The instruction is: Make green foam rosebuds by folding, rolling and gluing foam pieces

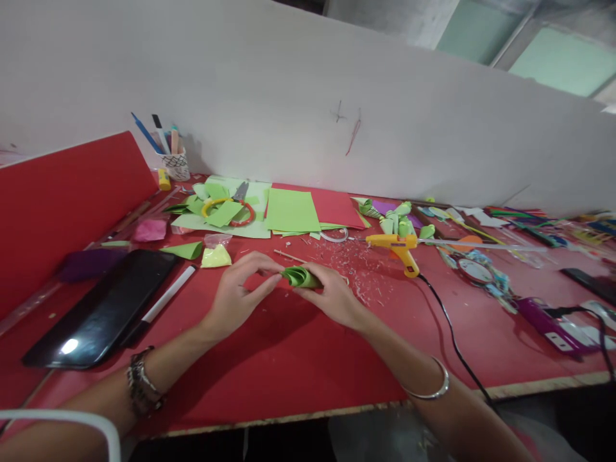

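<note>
A rolled piece of green paper (299, 277) is held above the red table between my two hands. My left hand (244, 285) pinches its left edge between thumb and fingertips. Around its right side, my right hand (332, 292) is closed with thumb and fingers. The curled layers show at the roll's left end, while its right end is partly hidden by my right hand. Just left of my left hand lies a small bag of yellow material (216, 253). Beyond the roll are stacked green sheets (292, 210), and paper scraps litter the table to the right.
A yellow glue gun (399, 247) with a black cord lies to the right. Scissors (231, 208) rest among green cutouts. At the left are a black phone (108, 308), a marker (168, 295) and a pen cup (176, 165). A purple power strip (553, 327) is at the far right.
</note>
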`<action>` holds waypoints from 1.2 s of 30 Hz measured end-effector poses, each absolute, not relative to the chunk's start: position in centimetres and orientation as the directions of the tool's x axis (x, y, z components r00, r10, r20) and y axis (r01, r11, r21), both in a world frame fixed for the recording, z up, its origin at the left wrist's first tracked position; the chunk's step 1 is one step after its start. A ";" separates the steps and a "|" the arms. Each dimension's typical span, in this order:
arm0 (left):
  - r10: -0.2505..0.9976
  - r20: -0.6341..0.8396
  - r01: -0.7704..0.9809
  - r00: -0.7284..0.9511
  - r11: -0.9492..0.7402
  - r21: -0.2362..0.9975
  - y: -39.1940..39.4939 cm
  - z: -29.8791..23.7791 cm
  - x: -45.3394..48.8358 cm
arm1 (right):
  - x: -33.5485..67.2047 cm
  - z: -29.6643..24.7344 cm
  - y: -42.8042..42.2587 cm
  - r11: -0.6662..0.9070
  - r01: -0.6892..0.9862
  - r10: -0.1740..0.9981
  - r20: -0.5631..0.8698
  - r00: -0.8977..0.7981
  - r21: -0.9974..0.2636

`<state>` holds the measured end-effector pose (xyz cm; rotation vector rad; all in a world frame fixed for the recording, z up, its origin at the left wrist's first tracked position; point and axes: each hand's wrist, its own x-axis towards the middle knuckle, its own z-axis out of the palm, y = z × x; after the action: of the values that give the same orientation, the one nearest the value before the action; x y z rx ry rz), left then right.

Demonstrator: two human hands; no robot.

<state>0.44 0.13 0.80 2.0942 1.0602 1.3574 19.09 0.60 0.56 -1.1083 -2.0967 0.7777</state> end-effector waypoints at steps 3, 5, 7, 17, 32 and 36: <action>0.789 0.577 0.370 0.212 -0.611 0.700 0.1 0.8 0.4 | 19.1 0.7 0.6 0.477 0.475 0.855 0.265 -0.445 -0.740; 0.785 0.584 0.371 0.206 -0.615 0.696 0.1 0.8 0.3 | 19.2 0.8 0.6 0.483 0.459 0.850 0.272 -0.452 -0.746; 0.780 0.593 0.375 0.199 -0.619 0.690 0.1 0.9 0.3 | 19.3 0.8 0.6 0.485 0.454 0.843 0.260 -0.471 -0.747; 0.801 0.575 0.357 0.165 -0.592 0.722 0.1 1.0 0.4 | 19.0 0.5 0.6 0.484 0.454 0.849 0.276 -0.450 -0.748; 0.831 0.544 0.258 0.115 -0.554 0.791 0.2 0.4 0.5 | 18.8 0.3 0.4 0.558 0.406 0.805 0.355 -0.475 -0.724; 0.817 0.562 0.272 0.126 -0.574 0.772 0.2 0.4 0.4 | 18.8 0.4 0.4 0.549 0.401 0.812 0.354 -0.464 -0.733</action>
<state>0.37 0.24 0.43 1.9190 1.0480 1.4588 18.80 0.42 0.38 -0.9734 -2.0811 0.7473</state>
